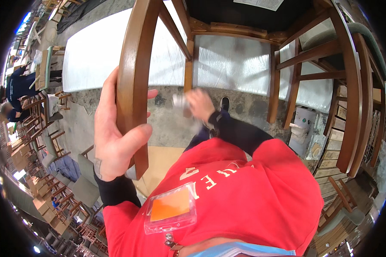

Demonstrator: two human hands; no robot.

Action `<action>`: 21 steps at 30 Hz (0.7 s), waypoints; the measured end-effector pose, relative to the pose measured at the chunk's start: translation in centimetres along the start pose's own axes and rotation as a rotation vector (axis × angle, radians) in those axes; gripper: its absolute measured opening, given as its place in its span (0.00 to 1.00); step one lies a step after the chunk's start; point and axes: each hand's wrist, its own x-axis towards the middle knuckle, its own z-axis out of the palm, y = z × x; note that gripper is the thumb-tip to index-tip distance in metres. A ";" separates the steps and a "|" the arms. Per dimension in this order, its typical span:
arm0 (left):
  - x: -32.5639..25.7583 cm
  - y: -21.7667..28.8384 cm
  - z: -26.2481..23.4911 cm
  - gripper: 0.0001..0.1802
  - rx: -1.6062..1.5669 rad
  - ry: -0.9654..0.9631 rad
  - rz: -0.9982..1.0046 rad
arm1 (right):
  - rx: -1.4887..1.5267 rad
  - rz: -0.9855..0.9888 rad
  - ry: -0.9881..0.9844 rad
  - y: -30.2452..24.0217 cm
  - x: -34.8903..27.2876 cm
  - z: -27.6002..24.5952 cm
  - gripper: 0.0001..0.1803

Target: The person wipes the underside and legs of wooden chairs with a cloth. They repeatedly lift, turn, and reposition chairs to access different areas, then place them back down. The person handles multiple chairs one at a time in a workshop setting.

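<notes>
A brown wooden chair frame (pixel 231 29) fills the top of the view, its black underside (pixel 253 15) turned towards me. My left hand (pixel 116 132) is wrapped round the nearest chair leg (pixel 137 64), thumb on one side and fingertips showing on the other. Beyond it, my right hand (pixel 200 105) is smeared by motion beside another chair leg (pixel 188 70). A small whitish-grey wad (pixel 180 101) is at its fingers, pressed near the end of that leg. Its exact kind is too blurred to make out.
A second chair with a grey-green padded part (pixel 345 36) stands close on the right. White plastic-covered surface (pixel 98 51) lies behind the frame. A grey box (pixel 302 128) and slatted wood (pixel 332 145) are at right. A person (pixel 19 90) works far left among several chairs.
</notes>
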 end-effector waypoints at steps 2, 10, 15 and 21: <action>-0.4 0.2 0.3 0.53 0.000 0.021 -0.004 | -0.134 -0.068 0.279 0.6 6.4 -3.2 0.26; 0.4 0.1 0.0 0.54 -0.015 -0.041 -0.004 | -0.234 -0.137 -0.123 -1.5 -1.5 2.4 0.24; 0.9 -1.0 -0.2 0.53 -0.076 -0.085 0.072 | 0.277 0.279 0.077 0.3 -0.1 -1.0 0.17; 0.5 -0.5 0.5 0.54 -0.076 -0.074 0.068 | -0.335 0.591 1.320 15.3 8.0 -17.6 0.22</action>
